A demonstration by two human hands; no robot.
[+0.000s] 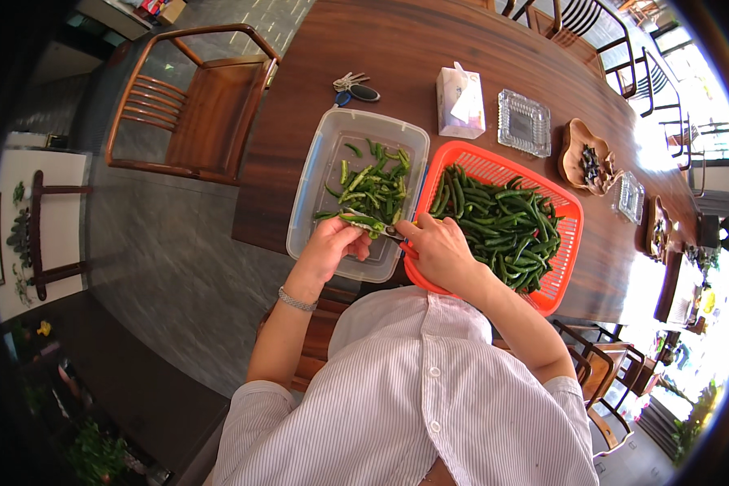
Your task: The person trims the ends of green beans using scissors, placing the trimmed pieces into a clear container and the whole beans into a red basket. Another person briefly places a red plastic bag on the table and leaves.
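Observation:
My left hand (339, 240) pinches a green chili pepper (359, 220) over the near part of a clear plastic tub (416, 129). Scissors with red handles (408, 249) are gripped in my right hand (438, 246), their blades at the pepper. Cut pieces of green chili (373, 188) lie in the tub. To its right, touching or nearly so, stands a red plastic basket (574, 212) heaped with whole green chilies (504, 219). My right hand is over the basket's near left corner.
On the wooden table (389, 36), a bunch of keys (352, 80) lies behind the tub. A tissue box (460, 103), a glass ashtray (523, 123) and a wooden dish (574, 152) with dark pieces stand behind the basket. A wooden armchair (215, 109) is at the left.

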